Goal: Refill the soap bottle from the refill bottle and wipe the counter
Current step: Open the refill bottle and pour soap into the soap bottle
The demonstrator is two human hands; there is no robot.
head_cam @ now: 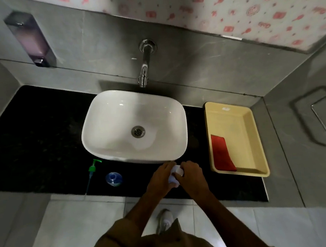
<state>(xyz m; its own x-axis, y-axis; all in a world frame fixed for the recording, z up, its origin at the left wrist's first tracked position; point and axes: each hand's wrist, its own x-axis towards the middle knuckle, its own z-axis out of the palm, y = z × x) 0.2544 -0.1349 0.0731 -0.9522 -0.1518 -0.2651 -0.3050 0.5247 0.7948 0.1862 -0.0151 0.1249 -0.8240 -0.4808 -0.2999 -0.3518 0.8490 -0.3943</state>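
I hold the white refill bottle at the counter's front edge, below the basin: left hand wraps its body, right hand grips its cap. The open soap bottle stands left, pump beside it.

We see the basin on the counter, tap behind it, tray right of it holding a cloth, pump and soap bottle before its left corner
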